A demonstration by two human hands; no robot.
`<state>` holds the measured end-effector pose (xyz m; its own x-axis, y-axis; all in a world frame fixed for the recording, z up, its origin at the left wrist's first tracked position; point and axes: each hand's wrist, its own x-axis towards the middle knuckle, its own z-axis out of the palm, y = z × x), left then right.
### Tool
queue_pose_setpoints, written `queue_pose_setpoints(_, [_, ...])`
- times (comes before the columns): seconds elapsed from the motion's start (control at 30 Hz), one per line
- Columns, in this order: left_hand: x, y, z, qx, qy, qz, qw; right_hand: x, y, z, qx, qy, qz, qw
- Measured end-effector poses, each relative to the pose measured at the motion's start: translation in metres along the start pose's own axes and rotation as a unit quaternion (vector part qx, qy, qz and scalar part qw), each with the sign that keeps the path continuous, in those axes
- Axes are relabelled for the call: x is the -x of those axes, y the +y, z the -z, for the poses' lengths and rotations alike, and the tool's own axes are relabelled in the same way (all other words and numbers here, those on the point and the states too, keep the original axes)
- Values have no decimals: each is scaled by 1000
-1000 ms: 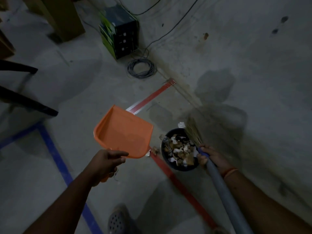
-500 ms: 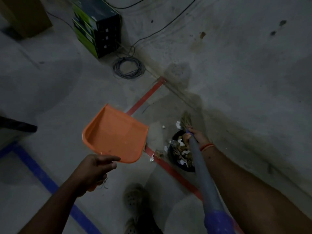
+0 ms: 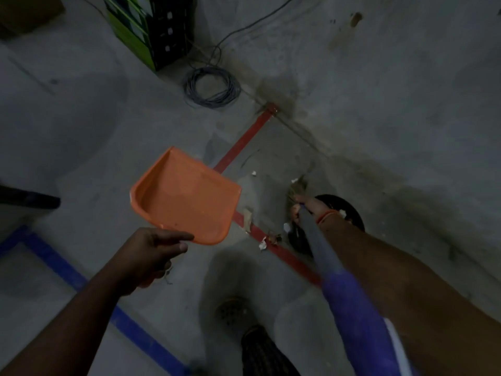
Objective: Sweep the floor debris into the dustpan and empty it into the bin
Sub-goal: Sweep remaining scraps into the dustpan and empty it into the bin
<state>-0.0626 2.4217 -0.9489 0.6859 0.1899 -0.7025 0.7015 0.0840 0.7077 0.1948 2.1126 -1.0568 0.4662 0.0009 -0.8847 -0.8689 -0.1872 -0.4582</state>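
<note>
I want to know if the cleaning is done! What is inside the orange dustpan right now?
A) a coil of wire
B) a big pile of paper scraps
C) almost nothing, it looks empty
C: the dustpan, held up by the left hand, shows a bare orange inside, while scraps lie on the floor.
</note>
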Motion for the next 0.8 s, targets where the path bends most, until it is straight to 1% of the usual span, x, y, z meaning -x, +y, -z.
queue_pose_setpoints(0.07, [4,-5,-2,-1,2,1,1000,5,19,-9,3,-11,-1,1000])
queue_pose_setpoints(0.17, [17,-22,-1,-16,-14,-6,1000,15,53,-22,18,-21,22,999])
queue_pose_setpoints(0.27, [33,-56,5,-38,-19,-6,999,36,103,-28,45,-34,45,997])
queue_pose_setpoints(0.37, [56,-85,-1,-13,-25,5,1000,64,157,-16,46,-75,32,996])
queue_pose_setpoints(0.5, [87,-112,-12,-3,-17,33,999,105,208,9,-1,-129,-11,992])
queue_pose_setpoints(0.6, [104,-121,-22,9,-15,48,999,129,234,34,-46,-170,-2,984])
queue_pose_setpoints(0.63, [108,-124,-27,10,-13,51,999,135,240,43,-39,-183,9,982])
queue_pose_setpoints(0.7, [111,-131,-36,17,-5,58,998,146,246,59,17,-198,41,979])
queue_pose_setpoints(0.8, [118,-136,-50,30,6,65,997,156,246,76,111,-181,113,971])
